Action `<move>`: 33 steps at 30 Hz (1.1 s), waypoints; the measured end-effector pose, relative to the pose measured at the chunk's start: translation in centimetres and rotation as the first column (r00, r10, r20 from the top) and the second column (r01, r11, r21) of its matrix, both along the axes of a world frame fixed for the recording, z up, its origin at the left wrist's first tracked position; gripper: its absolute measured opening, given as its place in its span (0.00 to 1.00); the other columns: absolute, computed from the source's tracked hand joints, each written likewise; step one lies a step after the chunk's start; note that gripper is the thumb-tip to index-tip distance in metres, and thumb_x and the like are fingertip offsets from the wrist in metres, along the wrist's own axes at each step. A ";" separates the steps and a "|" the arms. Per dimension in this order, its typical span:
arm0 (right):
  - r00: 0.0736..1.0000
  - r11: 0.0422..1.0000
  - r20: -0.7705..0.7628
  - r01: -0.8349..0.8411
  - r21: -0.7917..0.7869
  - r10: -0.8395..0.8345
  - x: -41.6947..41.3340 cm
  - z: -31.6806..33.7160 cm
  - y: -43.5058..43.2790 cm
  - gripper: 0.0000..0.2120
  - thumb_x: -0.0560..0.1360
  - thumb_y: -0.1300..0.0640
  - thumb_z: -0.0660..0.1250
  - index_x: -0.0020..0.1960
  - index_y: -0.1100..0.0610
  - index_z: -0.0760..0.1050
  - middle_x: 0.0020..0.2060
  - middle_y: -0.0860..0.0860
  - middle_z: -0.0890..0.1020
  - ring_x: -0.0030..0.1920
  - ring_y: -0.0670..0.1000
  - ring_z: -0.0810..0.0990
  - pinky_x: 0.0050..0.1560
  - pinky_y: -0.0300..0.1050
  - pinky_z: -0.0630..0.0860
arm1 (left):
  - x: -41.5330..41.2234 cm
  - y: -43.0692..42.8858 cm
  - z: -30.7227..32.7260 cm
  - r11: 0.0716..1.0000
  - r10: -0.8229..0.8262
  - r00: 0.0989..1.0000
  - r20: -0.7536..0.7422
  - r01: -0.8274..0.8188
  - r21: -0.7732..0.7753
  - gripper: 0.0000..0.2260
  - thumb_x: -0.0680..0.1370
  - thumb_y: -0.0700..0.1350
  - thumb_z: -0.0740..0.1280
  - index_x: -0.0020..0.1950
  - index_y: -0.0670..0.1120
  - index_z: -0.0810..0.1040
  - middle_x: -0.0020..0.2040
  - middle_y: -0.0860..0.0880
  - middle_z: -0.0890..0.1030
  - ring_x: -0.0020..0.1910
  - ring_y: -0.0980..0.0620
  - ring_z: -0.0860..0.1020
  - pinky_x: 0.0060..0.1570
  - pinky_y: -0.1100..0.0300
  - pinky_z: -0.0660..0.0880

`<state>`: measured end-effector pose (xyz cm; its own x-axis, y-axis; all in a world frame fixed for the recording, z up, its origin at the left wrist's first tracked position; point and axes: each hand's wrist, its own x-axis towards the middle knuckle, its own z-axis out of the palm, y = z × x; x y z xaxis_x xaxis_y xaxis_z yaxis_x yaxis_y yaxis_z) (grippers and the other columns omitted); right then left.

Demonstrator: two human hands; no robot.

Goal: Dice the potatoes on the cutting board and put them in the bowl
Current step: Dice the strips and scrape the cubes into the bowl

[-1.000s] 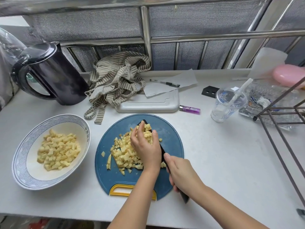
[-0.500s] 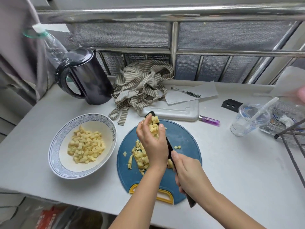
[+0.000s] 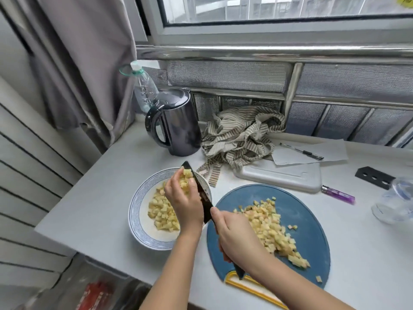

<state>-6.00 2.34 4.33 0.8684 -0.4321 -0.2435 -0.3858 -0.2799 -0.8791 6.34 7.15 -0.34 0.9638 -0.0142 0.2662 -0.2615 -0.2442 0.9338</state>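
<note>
The left hand (image 3: 184, 201) cups potato dice (image 3: 187, 174) against the knife (image 3: 204, 198) blade above the bowl (image 3: 134, 204), preventing spills. The right hand (image 3: 237, 238) grips the handle, with the cutting board (image 3: 308, 224) at the bowl's 3 o'clock.

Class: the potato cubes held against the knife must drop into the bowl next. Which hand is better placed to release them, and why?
Left. The left hand is above the bowl, holding the cubes against the knife; the right hand grips its handle over the cutting board.

The right hand (image 3: 238, 239) hides the knife (image 3: 204, 199) handle; the left hand (image 3: 185, 201) covers most of its potato cubes (image 3: 187, 175); the blurred cup (image 3: 394, 208) is cut by the right edge
</note>
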 end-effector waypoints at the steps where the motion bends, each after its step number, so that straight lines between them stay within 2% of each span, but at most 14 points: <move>1: 1.000 1.000 -0.007 0.008 0.009 -0.008 0.5 -0.1 0.5 0.24 0.83 0.45 0.50 0.34 0.57 0.65 0.24 0.56 0.75 0.19 0.51 0.72 0.21 0.39 0.67 | 1.0 1.0 -1.0 0.999 0.023 0.998 -0.065 -0.020 0.045 0.20 0.78 0.51 0.58 0.66 0.44 0.73 0.64 0.48 0.68 0.63 0.56 0.65 0.64 0.67 0.59; 3: 0.999 0.999 -0.021 0.027 0.025 -0.026 1.3 -0.2 1.0 0.24 0.83 0.45 0.50 0.34 0.57 0.65 0.24 0.55 0.75 0.19 0.50 0.73 0.21 0.38 0.67 | 2.8 2.7 -2.7 0.978 0.101 0.974 -0.203 -0.060 0.198 0.18 0.81 0.50 0.57 0.66 0.41 0.74 0.68 0.43 0.67 0.67 0.47 0.64 0.67 0.55 0.62; 5: 0.999 0.999 -0.037 0.033 0.014 -0.033 2.0 -0.3 1.1 0.25 0.83 0.44 0.50 0.33 0.57 0.64 0.23 0.53 0.74 0.18 0.49 0.73 0.21 0.38 0.67 | 3.9 3.8 -3.6 0.945 0.183 0.950 -0.252 -0.100 0.311 0.16 0.82 0.46 0.57 0.66 0.40 0.74 0.70 0.41 0.67 0.68 0.43 0.63 0.67 0.49 0.63; 9: 0.997 0.999 -0.072 0.015 -0.051 -0.019 3.0 -0.6 1.3 0.24 0.83 0.43 0.50 0.34 0.56 0.64 0.23 0.51 0.73 0.17 0.47 0.72 0.22 0.38 0.67 | 5.1 4.2 -2.3 0.949 0.224 0.950 -0.216 -0.163 0.269 0.13 0.81 0.43 0.59 0.64 0.44 0.75 0.68 0.44 0.68 0.66 0.44 0.63 0.61 0.47 0.65; 13: 0.997 0.998 -0.082 -0.006 -0.055 0.001 3.2 -0.8 1.8 0.24 0.83 0.44 0.50 0.34 0.56 0.65 0.23 0.52 0.74 0.17 0.48 0.72 0.21 0.38 0.68 | 4.9 3.3 -0.9 0.981 0.116 0.991 -0.073 -0.103 0.165 0.15 0.80 0.47 0.62 0.65 0.42 0.72 0.65 0.44 0.69 0.65 0.48 0.64 0.59 0.54 0.64; 16: 0.998 1.000 -0.059 -0.004 0.012 0.005 3.1 -0.9 2.2 0.24 0.83 0.44 0.50 0.35 0.57 0.65 0.22 0.53 0.74 0.16 0.49 0.71 0.20 0.38 0.67 | 5.2 3.0 -1.4 0.976 0.052 0.998 0.034 -0.057 0.208 0.18 0.78 0.49 0.62 0.64 0.40 0.72 0.62 0.41 0.70 0.62 0.44 0.65 0.62 0.50 0.65; 19: 0.999 0.999 -0.046 0.030 0.045 -0.028 2.2 -1.1 1.7 0.24 0.83 0.45 0.50 0.35 0.58 0.65 0.23 0.55 0.75 0.17 0.49 0.72 0.20 0.39 0.67 | 5.7 3.4 -2.5 0.959 0.101 0.995 -0.023 -0.091 0.267 0.15 0.77 0.38 0.63 0.64 0.40 0.72 0.63 0.39 0.70 0.62 0.40 0.66 0.62 0.44 0.67; 21: 0.996 0.994 -0.044 0.081 0.070 -0.078 1.0 -1.6 0.5 0.24 0.83 0.44 0.51 0.37 0.60 0.67 0.24 0.55 0.75 0.19 0.51 0.72 0.21 0.40 0.68 | 5.5 3.5 -2.8 0.945 0.084 0.995 -0.054 -0.063 0.320 0.16 0.77 0.34 0.63 0.65 0.40 0.72 0.64 0.38 0.69 0.62 0.40 0.65 0.61 0.48 0.66; 25: 0.970 0.960 -0.051 0.243 0.142 -0.238 -3.3 -3.1 -2.6 0.21 0.83 0.46 0.55 0.40 0.61 0.70 0.22 0.53 0.74 0.21 0.52 0.73 0.23 0.42 0.70 | 4.0 2.3 -2.3 0.919 -0.107 0.990 0.090 0.064 0.388 0.15 0.78 0.33 0.62 0.64 0.39 0.74 0.62 0.39 0.70 0.64 0.43 0.65 0.63 0.55 0.64; 28: 0.903 0.890 -0.095 0.428 0.157 -0.418 -7.6 -4.8 -4.6 0.21 0.82 0.47 0.56 0.39 0.63 0.71 0.21 0.54 0.74 0.20 0.53 0.73 0.23 0.43 0.70 | 1.1 -0.3 -1.2 0.908 -0.291 0.947 0.137 0.229 0.350 0.17 0.80 0.37 0.61 0.69 0.39 0.70 0.65 0.44 0.68 0.66 0.50 0.65 0.65 0.73 0.55; 29: 0.873 0.857 -0.112 0.488 0.166 -0.475 -9.0 -5.3 -5.0 0.22 0.82 0.47 0.56 0.39 0.63 0.71 0.22 0.54 0.74 0.20 0.54 0.73 0.24 0.43 0.70 | -0.2 -1.2 -0.8 0.894 -0.361 0.922 0.140 0.300 0.334 0.18 0.81 0.39 0.61 0.71 0.40 0.68 0.66 0.47 0.67 0.66 0.54 0.65 0.65 0.77 0.54; 31: 0.809 0.785 -0.146 0.588 0.196 -0.570 -11.6 -6.3 -5.4 0.24 0.82 0.45 0.54 0.39 0.63 0.70 0.23 0.56 0.74 0.21 0.54 0.72 0.24 0.44 0.70 | -2.7 -3.1 -0.9 0.833 -0.504 0.853 0.134 0.439 0.337 0.19 0.81 0.42 0.59 0.72 0.42 0.66 0.67 0.49 0.66 0.67 0.57 0.63 0.66 0.76 0.54; 33: 0.735 0.697 -0.186 0.678 0.234 -0.652 -14.0 -7.1 -5.5 0.25 0.82 0.44 0.54 0.39 0.63 0.71 0.23 0.57 0.74 0.21 0.54 0.71 0.23 0.43 0.70 | -5.2 -4.5 -1.9 0.763 -0.598 0.797 0.081 0.535 0.363 0.21 0.80 0.47 0.56 0.72 0.44 0.66 0.68 0.48 0.67 0.68 0.56 0.63 0.69 0.68 0.57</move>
<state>-19.97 -3.18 -2.73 0.3511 -0.7949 -0.4949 -0.4530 0.3184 -0.8327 1.18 2.62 -2.27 0.6867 -0.6526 0.3202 -0.5998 -0.2597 0.7568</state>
